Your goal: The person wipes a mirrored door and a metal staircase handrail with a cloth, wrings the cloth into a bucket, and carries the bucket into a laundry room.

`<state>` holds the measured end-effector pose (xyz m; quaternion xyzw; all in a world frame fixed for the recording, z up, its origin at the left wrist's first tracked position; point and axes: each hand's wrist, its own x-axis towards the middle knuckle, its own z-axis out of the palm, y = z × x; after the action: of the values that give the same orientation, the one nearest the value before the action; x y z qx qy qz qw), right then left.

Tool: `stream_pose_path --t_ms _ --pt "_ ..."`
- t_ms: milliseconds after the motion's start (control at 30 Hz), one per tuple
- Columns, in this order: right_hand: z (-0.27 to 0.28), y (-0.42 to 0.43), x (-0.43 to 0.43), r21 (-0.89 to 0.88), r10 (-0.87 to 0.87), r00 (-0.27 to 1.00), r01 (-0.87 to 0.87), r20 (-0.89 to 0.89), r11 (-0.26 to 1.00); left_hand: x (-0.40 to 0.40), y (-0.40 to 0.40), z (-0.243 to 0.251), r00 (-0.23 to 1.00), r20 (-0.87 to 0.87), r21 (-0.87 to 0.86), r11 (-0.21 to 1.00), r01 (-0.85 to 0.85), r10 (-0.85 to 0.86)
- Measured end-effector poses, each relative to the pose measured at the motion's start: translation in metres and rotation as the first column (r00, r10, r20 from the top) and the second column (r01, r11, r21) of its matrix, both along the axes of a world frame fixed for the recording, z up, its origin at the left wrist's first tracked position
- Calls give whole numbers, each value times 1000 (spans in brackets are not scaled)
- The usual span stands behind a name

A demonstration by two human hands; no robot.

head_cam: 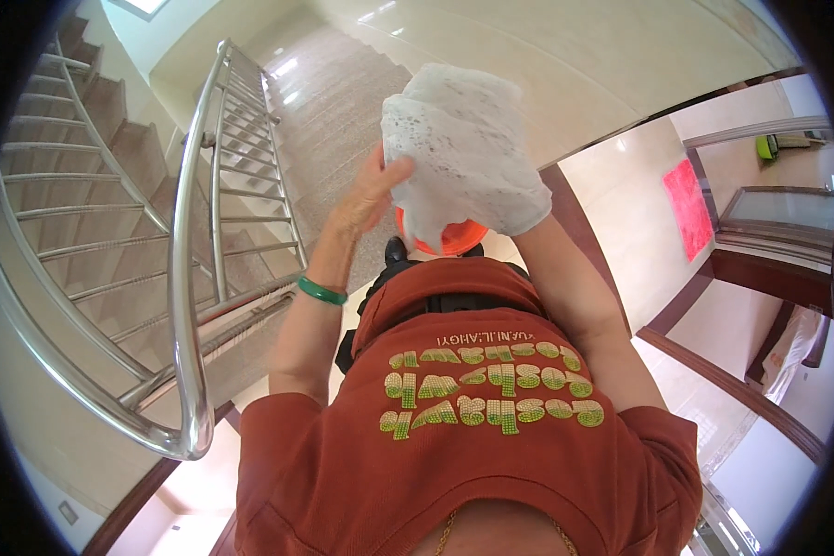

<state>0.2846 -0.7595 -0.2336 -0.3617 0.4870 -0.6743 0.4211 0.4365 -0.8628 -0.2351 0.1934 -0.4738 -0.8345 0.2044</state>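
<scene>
A thin, whitish cloth with darker patches is spread out in front of me at about waist height. My left hand grips its left edge, thumb on top and fingers behind. My right forearm runs up under the cloth's lower right corner. The cloth covers my right hand, so its fingers are hidden. Below the cloth an orange plastic bucket stands by my black shoes, partly covered from view.
A stainless steel stair railing curves along the left, beside stone steps. A pale wall rises ahead. To the right, a pink mat lies on the tiled floor near a doorway. A green object sits farther off.
</scene>
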Motion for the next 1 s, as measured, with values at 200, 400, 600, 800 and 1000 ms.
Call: stream_pose_path --t_ms 200,400,600,800,1000 --pt "2 -8 -17 11 -4 1000 4 -22 1000 -6 -3 10 960 277 41 999 32 -42" --pt "-24 7 -37 155 68 989 -47 -134 987 22 -46 51 927 260 -48 962 -267 271" --pt "-103 73 -49 642 -237 840 -162 488 749 77 -71 51 885 52 -12 887 -462 462" --pt "-184 111 -75 700 -518 608 -88 601 709 172 -80 96 573 -158 -88 566 -820 805" --pt "-209 79 -65 724 -406 691 -247 598 644 298 -34 188 53 -510 -210 -64 -976 859"
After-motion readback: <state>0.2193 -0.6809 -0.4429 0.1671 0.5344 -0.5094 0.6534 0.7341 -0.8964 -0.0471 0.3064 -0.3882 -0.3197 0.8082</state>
